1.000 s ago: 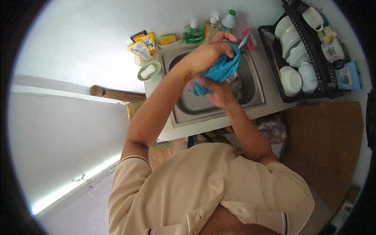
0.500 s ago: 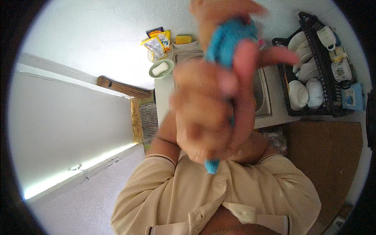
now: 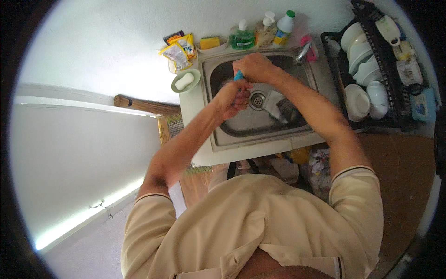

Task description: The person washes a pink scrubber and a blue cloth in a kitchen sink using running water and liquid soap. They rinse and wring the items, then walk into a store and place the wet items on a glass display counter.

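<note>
Over the left side of the steel sink (image 3: 265, 129), a turquoise cloth (image 3: 239, 75) is bunched between my two fists, and only a small piece of it shows. My left hand (image 3: 231, 99) is closed round its nearer end. Just beyond, my right hand (image 3: 256, 68) grips the other end, bent at the wrist. Most of the cloth is hidden inside the fingers. Below the hands lies the round drain (image 3: 258, 100), with a pale shape (image 3: 277, 106) beside it that I cannot make out.
Behind the sink stand a green soap bottle (image 3: 242, 37), another pump bottle (image 3: 266, 30) and a green-capped bottle (image 3: 284, 29). A black dish rack (image 3: 394, 100) holds white bowls on the right. Left are a soap dish (image 3: 197, 82), a yellow sponge (image 3: 210, 43) and packets (image 3: 178, 55).
Both hands have come down and away from in front of my chest to over the sink, taking the cloth along. The cloth is now far more hidden in the fists.
</note>
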`<state>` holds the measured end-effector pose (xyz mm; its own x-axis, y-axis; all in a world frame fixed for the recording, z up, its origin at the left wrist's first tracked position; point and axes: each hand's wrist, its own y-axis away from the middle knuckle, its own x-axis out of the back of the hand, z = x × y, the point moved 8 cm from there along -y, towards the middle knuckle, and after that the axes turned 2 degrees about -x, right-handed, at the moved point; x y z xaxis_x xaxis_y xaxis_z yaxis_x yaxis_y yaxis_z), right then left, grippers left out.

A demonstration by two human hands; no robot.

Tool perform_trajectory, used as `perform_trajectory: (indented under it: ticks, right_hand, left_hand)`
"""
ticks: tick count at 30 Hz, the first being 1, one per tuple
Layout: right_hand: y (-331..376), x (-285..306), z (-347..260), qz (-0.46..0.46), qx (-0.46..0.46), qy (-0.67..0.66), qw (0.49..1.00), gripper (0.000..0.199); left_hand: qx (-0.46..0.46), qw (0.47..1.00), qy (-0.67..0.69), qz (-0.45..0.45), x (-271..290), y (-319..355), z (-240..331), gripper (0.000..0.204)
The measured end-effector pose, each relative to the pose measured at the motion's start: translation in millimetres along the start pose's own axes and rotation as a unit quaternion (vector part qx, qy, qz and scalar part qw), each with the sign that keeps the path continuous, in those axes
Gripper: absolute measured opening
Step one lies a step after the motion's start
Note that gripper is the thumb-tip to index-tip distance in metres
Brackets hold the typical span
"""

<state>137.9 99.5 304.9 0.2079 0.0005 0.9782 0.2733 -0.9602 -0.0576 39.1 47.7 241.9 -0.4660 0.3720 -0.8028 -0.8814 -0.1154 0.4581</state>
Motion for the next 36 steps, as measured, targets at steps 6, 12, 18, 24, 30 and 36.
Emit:
perform_trajectory:
  ticks: [6, 12, 18, 24, 30, 36]
  right_hand:
    - [-1.4, -27.7, 2.0, 0.148, -0.011, -0.096, 0.984, 0.021]
    - [16.7, -58.9, 8.7, 0.071, -0.186, -0.760, 0.618, 0.030]
    - [8.5, 8.1, -23.1, 0.114, -0.087, -0.944, 0.298, 0.038]
    - [4.0, 150.8, -132.2, 0.016, 0.256, -0.952, -0.166, 0.039]
    - [49.7, 83.8, -121.1, -0.129, 0.064, -0.983, 0.114, 0.040]
    - [15.7, -12.2, -6.2, -0.120, -0.100, -0.135, 0.978, 0.028]
  left_hand:
    - [-0.137, 0.917, 0.348, -0.139, -47.0, 9.0, 3.9, 0.019]
    - [-0.133, 0.917, 0.373, -0.055, -75.5, 14.2, 37.8, 0.033]
    - [-0.530, 0.706, -0.354, 0.310, -0.4, 61.8, 83.7, 0.042]
    - [-0.762, 0.283, -0.552, 0.187, -135.2, 39.3, 64.3, 0.027]
    - [-0.607, 0.057, -0.785, -0.113, -198.4, 89.1, 166.5, 0.015]
    - [-0.099, 0.359, -0.913, 0.167, -13.0, 30.9, 96.0, 0.027]
